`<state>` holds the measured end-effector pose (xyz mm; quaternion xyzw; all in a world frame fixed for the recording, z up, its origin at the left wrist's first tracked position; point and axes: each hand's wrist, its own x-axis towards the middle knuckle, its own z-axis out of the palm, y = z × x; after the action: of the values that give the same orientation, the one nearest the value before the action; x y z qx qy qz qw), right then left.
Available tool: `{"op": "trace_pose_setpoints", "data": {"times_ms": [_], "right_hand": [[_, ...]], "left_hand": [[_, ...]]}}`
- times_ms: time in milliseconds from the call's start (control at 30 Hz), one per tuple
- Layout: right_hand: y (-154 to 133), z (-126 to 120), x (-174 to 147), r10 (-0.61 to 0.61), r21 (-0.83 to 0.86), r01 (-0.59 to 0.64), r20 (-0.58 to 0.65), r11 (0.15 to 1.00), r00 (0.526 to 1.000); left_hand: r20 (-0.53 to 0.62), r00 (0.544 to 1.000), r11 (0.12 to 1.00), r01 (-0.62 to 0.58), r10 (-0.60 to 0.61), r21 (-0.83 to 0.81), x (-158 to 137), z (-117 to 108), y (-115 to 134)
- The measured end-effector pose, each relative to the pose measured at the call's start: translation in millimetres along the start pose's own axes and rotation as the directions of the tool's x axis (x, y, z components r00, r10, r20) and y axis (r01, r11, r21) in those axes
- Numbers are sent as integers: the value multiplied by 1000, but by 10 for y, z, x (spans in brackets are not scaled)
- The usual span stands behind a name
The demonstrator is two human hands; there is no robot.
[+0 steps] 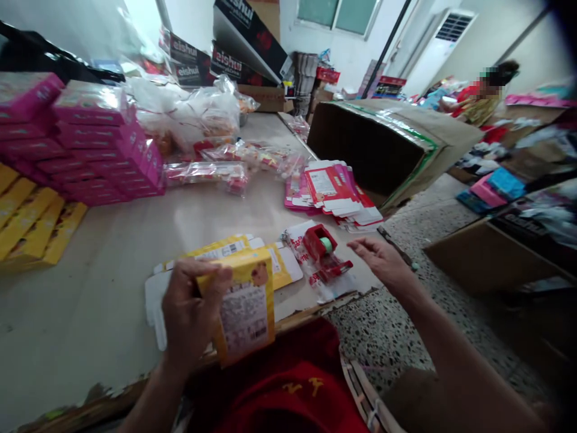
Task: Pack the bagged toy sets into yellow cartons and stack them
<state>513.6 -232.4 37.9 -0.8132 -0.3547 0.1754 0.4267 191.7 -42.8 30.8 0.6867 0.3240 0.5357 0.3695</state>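
My left hand point(193, 307) grips a yellow box point(247, 307) at the table's front edge, thumb on its upper part. A panel of small print and a barcode on the box face me. Beneath and behind it lie flat yellow cartons point(283, 264) with white flaps. To the right, a red tape dispenser point(320, 240) with a pale green roll rests on clear plastic packaging with red print. My right hand point(376, 255) is just right of the dispenser, apart from it, thumb and fingertips pinched together. Whatever is between those fingertips is too small to make out.
Flattened red and pink cartons point(333, 189) lie beyond the dispenser, beside a large open cardboard box point(360, 144). Stacked pink boxes point(94, 144) and yellow boxes point(33, 222) stand at left. Plastic-wrapped packs point(205, 174) lie farther back. Another person point(487, 96) is at far right.
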Motion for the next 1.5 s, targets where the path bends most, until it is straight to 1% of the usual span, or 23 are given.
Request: {"op": "trace_pose_setpoints", "data": {"times_ms": [67, 133, 200, 300, 367, 433, 500, 567, 667, 733, 767, 800, 933, 1000, 1067, 1133, 1167, 1233, 1267, 1333, 1400, 1467, 1500], "right_hand": [[114, -44, -45, 42, -62, -32, 158, 998, 987], [118, 7, -69, 26, -49, -15, 227, 999, 974], [70, 79, -68, 46, 25, -54, 256, 998, 966], [-3, 144, -61, 111, 161, -148, 217, 976, 970], [-36, 152, -102, 101, 235, -127, 120, 964, 988], [-61, 144, -210, 68, 276, -67, 7, 959, 998], [-73, 133, -379, 91, 317, -75, -36, 946, 995], [-57, 138, -565, 198, 399, -184, 6, 898, 980], [30, 198, -750, 359, 537, -365, 121, 760, 925], [119, 269, -761, 395, 590, -405, 155, 698, 906], [171, 307, -736, 395, 601, -403, 155, 690, 906], [227, 343, -699, 378, 590, -386, 143, 710, 915], [454, 387, -566, 264, 409, -263, 54, 874, 963], [514, 317, -578, 256, 340, -258, 51, 905, 965], [479, 193, -636, 241, 294, -268, 124, 918, 962], [318, 49, -686, 158, 218, -221, 273, 951, 949], [192, -16, -690, 95, 172, -166, 359, 971, 929], [-118, -103, -634, -43, 80, 3, 501, 997, 864], [-286, -121, -577, -108, 38, 104, 548, 994, 829], [-613, -103, -433, -209, -54, 309, 626, 950, 751], [-895, -29, -290, -223, -170, 459, 696, 872, 682], [-1104, 77, -177, -176, -279, 541, 746, 794, 643], [-1174, 133, -131, -155, -311, 563, 760, 766, 631]], "left_hand": [[117, 989, 995, 91, -94, 26, -214, 115, 15], [179, 969, 985, 159, -168, 66, -361, 212, 7], [247, 944, 975, 200, -219, 102, -439, 275, 6], [351, 898, 964, 246, -265, 98, -492, 330, 47], [392, 868, 952, 289, -305, 100, -509, 364, 87], [437, 826, 933, 344, -356, 110, -512, 404, 114], [485, 774, 907, 404, -407, 116, -499, 448, 117], [519, 740, 892, 438, -427, 109, -480, 494, 100], [551, 720, 889, 450, -421, 91, -463, 566, 70], [571, 710, 891, 445, -413, 91, -460, 616, 69], [579, 705, 893, 440, -410, 96, -459, 639, 78], [588, 701, 897, 431, -404, 101, -458, 661, 93], [617, 705, 921, 377, -351, 94, -442, 739, 177], [627, 712, 937, 338, -316, 89, -433, 788, 203], [640, 708, 944, 320, -297, 84, -431, 853, 199], [667, 682, 936, 344, -300, 70, -439, 928, 174], [683, 661, 927, 369, -309, 62, -447, 965, 160], [711, 625, 909, 415, -322, 46, -469, 1024, 145], [719, 616, 904, 426, -323, 41, -478, 1044, 146], [726, 618, 909, 415, -302, 25, -490, 1060, 166], [731, 632, 928, 373, -255, 2, -489, 1056, 189], [743, 631, 935, 354, -224, -19, -483, 1049, 190], [752, 621, 927, 374, -221, -36, -482, 1045, 178]]}}
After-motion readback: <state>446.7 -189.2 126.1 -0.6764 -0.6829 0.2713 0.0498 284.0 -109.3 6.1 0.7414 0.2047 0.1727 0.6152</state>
